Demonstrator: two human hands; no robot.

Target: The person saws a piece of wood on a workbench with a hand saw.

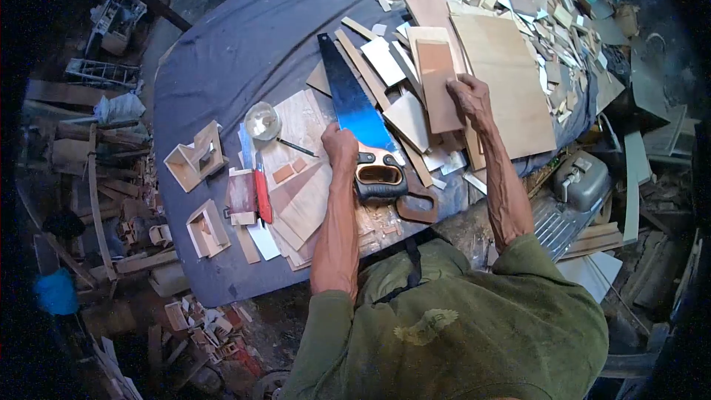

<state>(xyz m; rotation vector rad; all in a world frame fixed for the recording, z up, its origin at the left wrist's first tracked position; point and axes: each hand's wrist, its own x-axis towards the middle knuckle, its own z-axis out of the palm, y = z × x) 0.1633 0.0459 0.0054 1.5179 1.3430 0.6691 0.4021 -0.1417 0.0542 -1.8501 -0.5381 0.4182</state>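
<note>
My right hand grips the edge of a reddish-brown strip of wood, which is over a paler board near the scrap pile. My left hand is closed beside the blade of a handsaw; whatever it may be pinching is hidden. The saw's black and tan handle points toward my body. Left of that hand, a black pen and two small brown wood pieces lie on thin wooden sheets. A red cutter knife lies further left.
A round clear container stands near two small wooden box pieces on the dark cloth. A large plywood panel and a heap of wood offcuts cover the right side. Wood clutter lies around the table on the floor.
</note>
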